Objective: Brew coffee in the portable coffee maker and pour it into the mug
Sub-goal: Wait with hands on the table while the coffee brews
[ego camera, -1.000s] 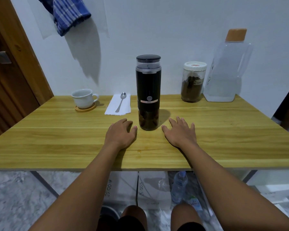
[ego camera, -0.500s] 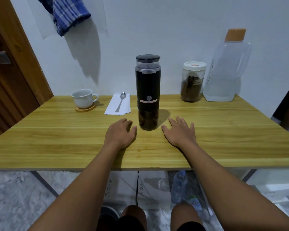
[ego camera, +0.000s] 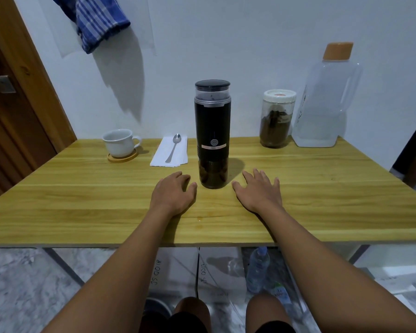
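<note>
One coffee maker [ego camera: 212, 131], cylindrical (glossy) — upright

Forearms [ego camera: 120, 260] and knees [ego camera: 190, 306] are bare; the shorts [ego camera: 274, 329] are black.

A plain room in a home. The wooden worktop [ego camera: 82, 207] stands against a white wall [ego camera: 250, 44] beside a wooden door [ego camera: 10, 128]; a checked cloth [ego camera: 99, 20] hangs above, cardboard boxes [ego camera: 178, 267] on the marbled floor [ego camera: 22, 284] beneath.

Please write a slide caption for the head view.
Left hand and right hand rest on the table beside the portable coffee maker; the mug sits on a coaster.
</note>
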A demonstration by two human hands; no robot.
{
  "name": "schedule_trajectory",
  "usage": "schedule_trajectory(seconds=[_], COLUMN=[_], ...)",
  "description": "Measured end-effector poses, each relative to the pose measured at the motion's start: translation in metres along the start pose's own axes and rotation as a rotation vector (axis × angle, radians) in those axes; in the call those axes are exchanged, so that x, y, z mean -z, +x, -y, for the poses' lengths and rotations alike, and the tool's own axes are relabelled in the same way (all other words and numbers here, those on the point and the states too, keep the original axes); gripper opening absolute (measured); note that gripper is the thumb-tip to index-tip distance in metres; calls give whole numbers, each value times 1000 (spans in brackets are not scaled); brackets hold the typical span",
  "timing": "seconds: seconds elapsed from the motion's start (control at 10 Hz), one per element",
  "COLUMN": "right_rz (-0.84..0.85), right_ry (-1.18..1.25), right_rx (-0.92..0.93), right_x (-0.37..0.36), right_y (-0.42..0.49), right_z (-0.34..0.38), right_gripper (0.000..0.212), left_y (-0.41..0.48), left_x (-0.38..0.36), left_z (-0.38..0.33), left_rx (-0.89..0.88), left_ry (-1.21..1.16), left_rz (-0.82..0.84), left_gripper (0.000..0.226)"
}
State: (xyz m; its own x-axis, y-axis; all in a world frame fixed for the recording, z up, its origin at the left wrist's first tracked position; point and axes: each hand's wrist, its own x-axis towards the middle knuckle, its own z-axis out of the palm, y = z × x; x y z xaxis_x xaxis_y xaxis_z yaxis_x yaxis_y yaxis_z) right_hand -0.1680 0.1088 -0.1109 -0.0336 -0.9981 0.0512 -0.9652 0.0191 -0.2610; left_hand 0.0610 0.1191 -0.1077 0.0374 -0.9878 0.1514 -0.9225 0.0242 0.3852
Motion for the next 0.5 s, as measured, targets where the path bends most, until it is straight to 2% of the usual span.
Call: schedule_trajectory(seconds=[0.5], right_rz=[-4], right_ry=[2], right_rx=[-2], right_x=[0], right_y=[0], right_z=[0], right_gripper=[67], left_y=[-1], left_x=[0], left_z=[0], left_rx=[-5], left_ry=[2], left_rz=[-15], left_gripper=[54])
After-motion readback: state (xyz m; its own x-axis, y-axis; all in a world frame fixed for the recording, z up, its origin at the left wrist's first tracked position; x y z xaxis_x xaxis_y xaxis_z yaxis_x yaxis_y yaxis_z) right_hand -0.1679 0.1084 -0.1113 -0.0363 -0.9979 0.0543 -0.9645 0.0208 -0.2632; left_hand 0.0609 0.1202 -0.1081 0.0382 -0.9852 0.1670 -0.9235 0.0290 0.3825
